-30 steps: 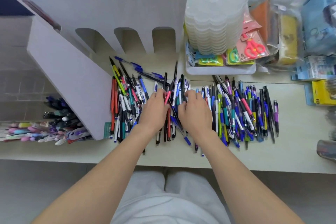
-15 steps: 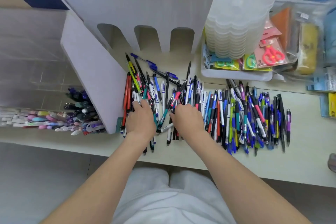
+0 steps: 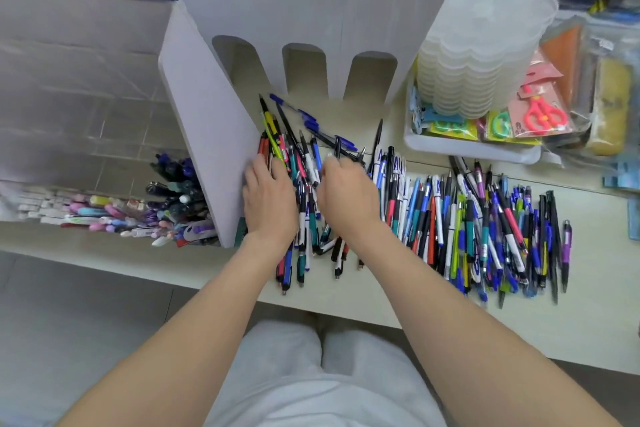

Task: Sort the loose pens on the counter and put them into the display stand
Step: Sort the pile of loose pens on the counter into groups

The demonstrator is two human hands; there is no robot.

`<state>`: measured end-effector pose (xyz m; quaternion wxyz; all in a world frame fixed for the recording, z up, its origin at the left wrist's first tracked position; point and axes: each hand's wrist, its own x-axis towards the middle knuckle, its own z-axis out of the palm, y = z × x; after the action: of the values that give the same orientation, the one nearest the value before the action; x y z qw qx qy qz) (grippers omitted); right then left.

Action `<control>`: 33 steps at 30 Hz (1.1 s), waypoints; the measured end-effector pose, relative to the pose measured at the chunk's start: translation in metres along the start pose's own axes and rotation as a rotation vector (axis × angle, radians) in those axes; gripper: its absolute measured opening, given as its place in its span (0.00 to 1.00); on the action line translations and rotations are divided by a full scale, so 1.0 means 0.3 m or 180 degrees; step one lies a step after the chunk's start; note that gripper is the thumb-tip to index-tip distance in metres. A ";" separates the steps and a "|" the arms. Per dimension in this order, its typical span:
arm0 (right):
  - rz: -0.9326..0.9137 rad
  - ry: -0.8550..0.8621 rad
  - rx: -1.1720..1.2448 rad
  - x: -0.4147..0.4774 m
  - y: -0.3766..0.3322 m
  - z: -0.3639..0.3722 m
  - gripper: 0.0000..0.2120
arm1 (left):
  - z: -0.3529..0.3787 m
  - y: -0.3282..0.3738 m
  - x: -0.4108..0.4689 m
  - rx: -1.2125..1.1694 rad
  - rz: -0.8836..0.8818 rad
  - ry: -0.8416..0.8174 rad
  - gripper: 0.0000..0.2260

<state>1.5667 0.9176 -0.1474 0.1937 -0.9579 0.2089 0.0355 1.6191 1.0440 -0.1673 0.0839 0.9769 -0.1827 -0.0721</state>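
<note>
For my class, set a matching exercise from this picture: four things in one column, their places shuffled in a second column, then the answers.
Things
1. red scissors
2. stack of translucent tubs
3. purple pen
4. left hand

Places
A. far right end of the loose pens
B. on pens beside the display stand side panel
C. in a pink packet at the right
D. upright, just right of the display stand

Pairs: 1-C, 2-D, 3-A, 4-B
</note>
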 end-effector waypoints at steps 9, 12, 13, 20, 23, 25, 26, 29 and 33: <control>0.0103 -0.0378 -0.1073 0.284 0.047 0.020 0.21 | 0.019 0.050 0.250 0.0205 0.0137 -0.0124 0.27; -0.0022 -0.0457 -0.1337 0.305 0.051 0.045 0.18 | 0.044 0.077 0.382 0.0426 0.0077 -0.0260 0.30; -0.0042 -0.0459 -0.1426 0.306 0.056 0.058 0.16 | 0.059 0.083 0.414 0.0448 0.0008 -0.0279 0.32; -0.0003 -0.0591 -0.1481 0.274 0.100 0.060 0.15 | 0.062 0.130 0.512 0.0002 -0.0704 -0.0533 0.22; 0.0079 -0.0117 -0.0883 0.236 0.131 0.041 0.14 | 0.047 0.124 0.505 0.0020 -0.0648 -0.0339 0.18; 0.0139 0.0375 -0.0131 0.188 0.150 0.042 0.07 | 0.063 0.123 0.486 -0.0149 -0.0476 -0.0322 0.19; 0.0177 0.0516 0.0197 0.161 0.148 0.041 0.07 | 0.062 0.124 0.477 -0.0256 -0.0475 -0.0271 0.20; 0.0352 0.0787 0.0883 0.072 0.133 0.014 0.10 | 0.048 0.139 0.436 -0.0706 -0.0359 -0.0128 0.23; 0.0592 0.1240 0.1788 -0.043 0.114 -0.045 0.08 | 0.007 0.156 0.342 -0.1348 -0.0037 0.0202 0.26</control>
<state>1.5406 0.8888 -0.1451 0.4021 -0.8329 0.3298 -0.1892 1.6972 0.9629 -0.1717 0.2925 0.9403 -0.1551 -0.0786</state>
